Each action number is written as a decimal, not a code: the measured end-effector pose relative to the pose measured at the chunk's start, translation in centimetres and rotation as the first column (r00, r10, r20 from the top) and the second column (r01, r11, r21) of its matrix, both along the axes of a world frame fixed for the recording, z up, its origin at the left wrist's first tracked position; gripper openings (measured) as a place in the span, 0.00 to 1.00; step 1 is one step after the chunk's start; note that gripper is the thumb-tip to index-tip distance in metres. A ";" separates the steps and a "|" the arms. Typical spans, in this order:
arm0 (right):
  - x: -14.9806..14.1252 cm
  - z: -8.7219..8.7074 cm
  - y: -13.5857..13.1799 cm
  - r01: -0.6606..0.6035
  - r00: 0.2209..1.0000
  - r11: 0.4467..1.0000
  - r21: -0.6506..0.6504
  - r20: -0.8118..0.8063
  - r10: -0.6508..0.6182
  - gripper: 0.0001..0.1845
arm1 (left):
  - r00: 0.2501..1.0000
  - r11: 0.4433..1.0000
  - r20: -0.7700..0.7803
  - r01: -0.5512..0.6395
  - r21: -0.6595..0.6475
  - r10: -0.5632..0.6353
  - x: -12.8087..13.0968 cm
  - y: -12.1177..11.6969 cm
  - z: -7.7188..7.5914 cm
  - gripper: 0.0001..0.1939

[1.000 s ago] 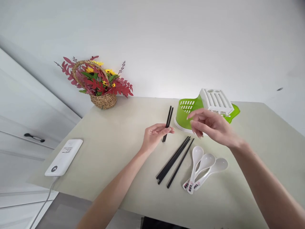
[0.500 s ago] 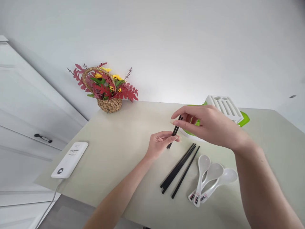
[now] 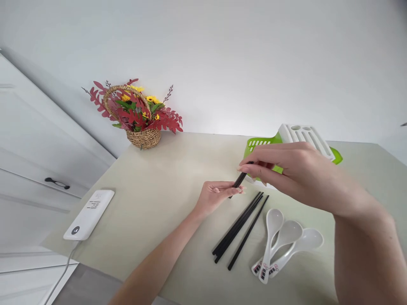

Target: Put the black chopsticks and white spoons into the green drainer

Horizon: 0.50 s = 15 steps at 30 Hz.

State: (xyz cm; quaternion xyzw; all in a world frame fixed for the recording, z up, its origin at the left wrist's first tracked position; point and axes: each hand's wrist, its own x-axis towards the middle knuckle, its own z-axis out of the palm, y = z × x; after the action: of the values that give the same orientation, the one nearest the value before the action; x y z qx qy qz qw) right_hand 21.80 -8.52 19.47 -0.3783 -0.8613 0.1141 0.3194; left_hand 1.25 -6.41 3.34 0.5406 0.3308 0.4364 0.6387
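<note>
Black chopsticks (image 3: 239,180) are held slanted above the table between my two hands. My left hand (image 3: 216,195) pinches them near their lower end, thumb in front. Higher up, my right hand (image 3: 282,169) grips their top end between thumb and fingertips. Below lie several more black chopsticks (image 3: 237,228) in a slanted bundle, with a single chopstick (image 3: 248,233) apart on its right. Beside it, three white spoons (image 3: 275,220) overlap at their handles and fan out at their bowls.
Behind my right hand stands a green and white utensil rack (image 3: 307,134), partly hidden. A wicker basket of artificial flowers (image 3: 143,139) is at the back left. A white device (image 3: 89,214) with a cable lies at the table's left edge, near a white cabinet (image 3: 34,161).
My right hand has moved right and slightly down and now closes on the top of the chopsticks. My left hand has shifted slightly right. The camera view has shifted a little too.
</note>
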 end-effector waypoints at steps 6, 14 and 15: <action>0.9 -0.6 -0.2 0.075 0.996 0.997 -0.010 -0.043 -0.075 0.14 | 0.998 0.999 -0.051 0.038 0.006 -0.037 0.0 -0.1 -0.3 0.17; 0.7 -0.1 -0.5 0.116 0.993 0.993 -0.017 -0.002 -0.116 0.14 | 0.995 0.996 -0.065 0.075 -0.048 -0.078 0.1 0.1 -0.2 0.20; 0.7 -0.1 -0.5 0.124 0.992 0.992 -0.029 -0.002 -0.125 0.14 | 0.994 0.996 -0.074 0.074 -0.054 -0.078 0.1 0.1 -0.2 0.20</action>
State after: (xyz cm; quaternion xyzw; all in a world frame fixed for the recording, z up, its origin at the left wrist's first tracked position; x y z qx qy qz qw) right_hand 22.54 -9.00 19.41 -0.4356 -0.8337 0.1069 0.3221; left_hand 1.35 -6.29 3.17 0.5526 0.3450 0.3822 0.6554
